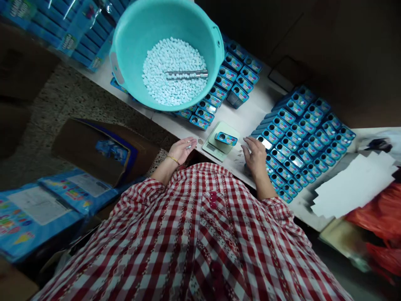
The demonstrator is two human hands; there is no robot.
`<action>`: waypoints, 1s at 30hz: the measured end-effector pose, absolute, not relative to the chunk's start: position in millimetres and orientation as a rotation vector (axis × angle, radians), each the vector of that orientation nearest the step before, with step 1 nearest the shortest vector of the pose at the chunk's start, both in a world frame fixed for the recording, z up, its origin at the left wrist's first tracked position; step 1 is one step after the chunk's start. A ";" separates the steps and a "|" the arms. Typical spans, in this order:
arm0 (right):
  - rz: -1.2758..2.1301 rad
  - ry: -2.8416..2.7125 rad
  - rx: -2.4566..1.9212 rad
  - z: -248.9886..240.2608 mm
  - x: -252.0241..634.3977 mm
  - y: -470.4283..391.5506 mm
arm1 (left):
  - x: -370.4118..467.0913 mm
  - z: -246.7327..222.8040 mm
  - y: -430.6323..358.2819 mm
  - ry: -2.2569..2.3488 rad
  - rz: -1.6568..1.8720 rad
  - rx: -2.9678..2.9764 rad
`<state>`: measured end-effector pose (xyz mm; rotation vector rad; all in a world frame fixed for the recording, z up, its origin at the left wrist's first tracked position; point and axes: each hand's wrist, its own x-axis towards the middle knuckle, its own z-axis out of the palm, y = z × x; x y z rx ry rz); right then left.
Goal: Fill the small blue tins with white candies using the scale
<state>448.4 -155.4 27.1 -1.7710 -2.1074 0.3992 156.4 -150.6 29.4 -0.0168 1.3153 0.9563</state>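
My left hand (pixel 184 149) is palm up beside the table's front edge, cupping a few small white candies (pixel 189 146). A pale kitchen scale (pixel 214 154) stands between my hands, and one blue box (pixel 226 139) with a round hole in its top rests on it. To the right of the scale, my right hand (pixel 255 154) is held with its fingers apart and nothing in it. It is close to a large block of similar blue boxes (pixel 294 138), some with white candies showing at their holes.
A turquoise tub (pixel 163 21) holds many white candies (pixel 173 90) and a metal scoop (pixel 188 75). More blue boxes (pixel 205 115) stand around it. A cardboard carton (pixel 94 154) and printed blue cartons (pixel 40 217) are at left. White card sheets (pixel 357 182) and red plastic bags (pixel 379 213) lie at right.
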 end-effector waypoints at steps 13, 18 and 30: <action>0.524 -2.079 -1.754 18.0 448.8 -163.4 | 170.3 37.9 -132.3 1.477 0.714 0.628; 0.734 -1.992 -1.674 -4.1 427.6 -152.0 | 182.2 38.8 -122.8 1.283 0.817 0.208; 0.452 -2.580 -1.395 72.0 379.3 -132.8 | 198.3 15.9 -117.3 1.091 0.910 -0.291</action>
